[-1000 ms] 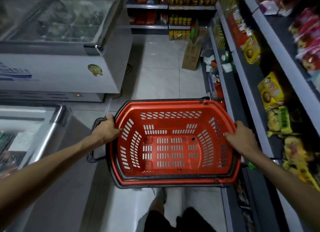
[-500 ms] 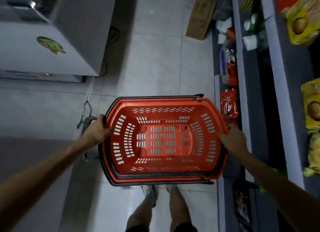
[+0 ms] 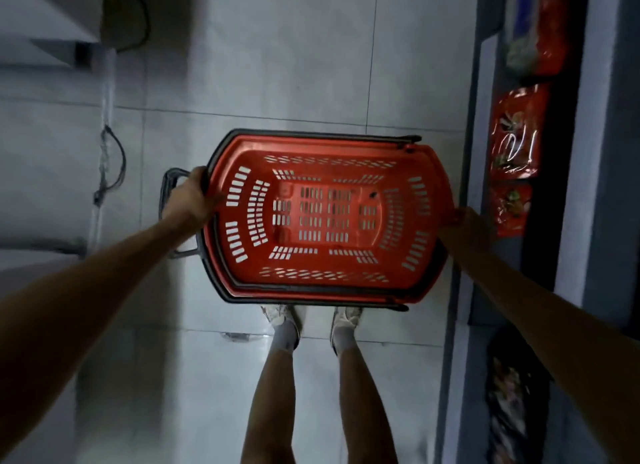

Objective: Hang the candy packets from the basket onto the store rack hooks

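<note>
I hold the red basket point(image 3: 346, 151) by its two short ends, low over the tiled floor point(image 3: 277, 65), with its near long side just ahead of my shoes point(image 3: 280, 316). I cannot tell whether its base touches the tiles or hangs just above them. My left hand point(image 3: 192, 198) is clamped on the left end, fingers curled over the rim beside the grey handle point(image 3: 169, 193) that sticks out there. My right hand point(image 3: 465, 229) grips the right end, fingertips pinching the rim, though most of those fingers are hidden behind the back of the hand.

The basket's slotted bottom and walls are bare: I see no candy packets in it. So my judgement is that the basket has been emptied and the hanging part is most likely done, or else there were never packets in this one. I cannot confirm it, because no rack hooks are in view.

The basket's right end is close to the front edge of the grey shelf unit point(image 3: 485, 117), where red packets point(image 3: 516, 134) lie flat along the shelf near that edge. They are too blurred to name. A dark cable point(image 3: 110, 162) trails on the floor well to the left.

What seems left is setting this basket down or putting it away.
</note>
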The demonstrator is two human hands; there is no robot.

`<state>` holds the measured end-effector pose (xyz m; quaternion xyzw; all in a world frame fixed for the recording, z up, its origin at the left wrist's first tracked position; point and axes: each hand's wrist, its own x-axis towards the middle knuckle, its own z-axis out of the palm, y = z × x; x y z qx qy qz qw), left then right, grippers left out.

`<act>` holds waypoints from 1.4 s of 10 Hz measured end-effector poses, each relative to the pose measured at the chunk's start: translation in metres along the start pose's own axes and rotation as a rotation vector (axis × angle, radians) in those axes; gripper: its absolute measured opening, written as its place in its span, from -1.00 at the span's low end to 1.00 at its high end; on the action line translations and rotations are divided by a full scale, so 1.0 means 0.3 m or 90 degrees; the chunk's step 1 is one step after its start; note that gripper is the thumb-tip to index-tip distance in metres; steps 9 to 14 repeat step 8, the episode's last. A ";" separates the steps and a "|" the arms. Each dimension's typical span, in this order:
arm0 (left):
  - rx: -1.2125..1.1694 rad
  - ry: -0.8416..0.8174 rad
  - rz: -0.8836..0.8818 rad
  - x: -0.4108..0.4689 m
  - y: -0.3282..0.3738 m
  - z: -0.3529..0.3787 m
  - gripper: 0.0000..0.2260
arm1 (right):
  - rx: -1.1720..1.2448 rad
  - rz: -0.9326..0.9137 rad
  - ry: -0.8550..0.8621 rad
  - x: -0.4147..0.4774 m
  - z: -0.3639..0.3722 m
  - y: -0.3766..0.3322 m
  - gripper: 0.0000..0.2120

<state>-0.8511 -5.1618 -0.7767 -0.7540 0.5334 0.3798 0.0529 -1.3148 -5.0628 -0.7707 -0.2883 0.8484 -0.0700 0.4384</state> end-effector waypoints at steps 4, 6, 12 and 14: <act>-0.088 -0.047 -0.057 0.208 -0.089 0.173 -0.23 | 0.062 0.049 -0.019 0.189 0.210 0.056 -0.38; -0.029 -0.093 -0.024 0.114 -0.107 0.131 -0.04 | 0.004 -0.021 0.022 0.073 0.199 0.006 -0.37; 0.206 -0.145 0.106 -0.142 -0.009 0.044 -0.10 | -0.071 -0.087 0.010 -0.154 0.196 -0.052 -0.58; 0.206 -0.145 0.106 -0.142 -0.009 0.044 -0.10 | -0.071 -0.087 0.010 -0.154 0.196 -0.052 -0.58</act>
